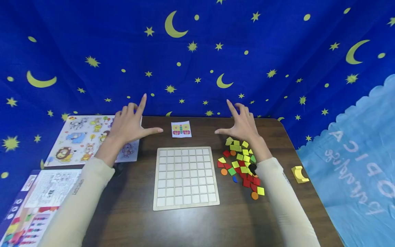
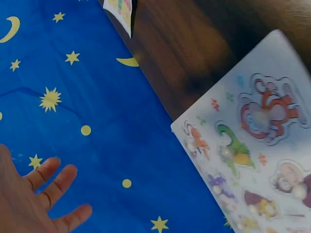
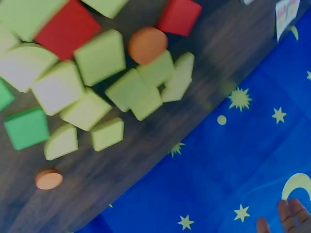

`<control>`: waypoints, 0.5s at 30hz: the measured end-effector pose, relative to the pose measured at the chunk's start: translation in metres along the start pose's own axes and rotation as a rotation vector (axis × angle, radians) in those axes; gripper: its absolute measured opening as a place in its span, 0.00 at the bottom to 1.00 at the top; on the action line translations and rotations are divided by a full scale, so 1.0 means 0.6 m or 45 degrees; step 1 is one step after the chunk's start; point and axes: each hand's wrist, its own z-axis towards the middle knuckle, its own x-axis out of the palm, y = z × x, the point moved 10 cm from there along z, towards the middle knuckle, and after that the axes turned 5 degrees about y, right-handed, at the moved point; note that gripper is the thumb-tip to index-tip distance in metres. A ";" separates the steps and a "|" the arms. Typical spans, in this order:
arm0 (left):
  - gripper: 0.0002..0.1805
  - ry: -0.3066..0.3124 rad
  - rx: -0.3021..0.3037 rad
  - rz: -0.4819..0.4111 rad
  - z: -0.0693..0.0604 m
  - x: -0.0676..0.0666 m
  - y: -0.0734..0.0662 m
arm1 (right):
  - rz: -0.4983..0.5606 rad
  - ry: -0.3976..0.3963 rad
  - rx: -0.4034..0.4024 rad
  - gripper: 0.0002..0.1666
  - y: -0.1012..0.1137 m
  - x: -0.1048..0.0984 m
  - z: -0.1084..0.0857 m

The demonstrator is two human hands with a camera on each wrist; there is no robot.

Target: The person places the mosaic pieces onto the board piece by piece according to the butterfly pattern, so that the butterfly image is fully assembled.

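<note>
My left hand (image 1: pixel 126 123) hovers over the right part of an animal puzzle board (image 1: pixel 71 137), fingers spread and nothing held. Its fingers also show at the lower left of the left wrist view. My right hand (image 1: pixel 242 123) is raised just beyond a scatter of coloured tiles (image 1: pixel 243 157), thumb and fingers apart, holding nothing. Between and behind the hands lies a small card with a butterfly pattern (image 1: pixel 181 129). Nearer to me sits a wooden grid board (image 1: pixel 186 178) of pale square cells. Yellow, red, green, orange and blue tiles lie to its right, partly hidden by the right wrist.
Printed sheets and a colourful box or booklet (image 1: pixel 34 219) lie at the left, partly under the left sleeve. A yellow curved block (image 1: pixel 299 174) is near the table's right edge. Blue star-patterned cloth (image 1: pixel 197 61) hangs behind the dark wooden table (image 1: pixel 129 212).
</note>
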 end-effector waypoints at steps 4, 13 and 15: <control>0.72 -0.004 0.044 0.038 -0.024 0.008 -0.001 | 0.020 0.004 -0.077 0.76 0.002 0.011 -0.031; 0.71 -0.040 0.150 0.095 -0.074 0.033 -0.008 | 0.114 0.060 -0.118 0.75 -0.008 0.044 -0.092; 0.70 -0.032 0.174 0.090 -0.085 0.040 -0.009 | 0.121 0.076 -0.108 0.74 -0.012 0.050 -0.102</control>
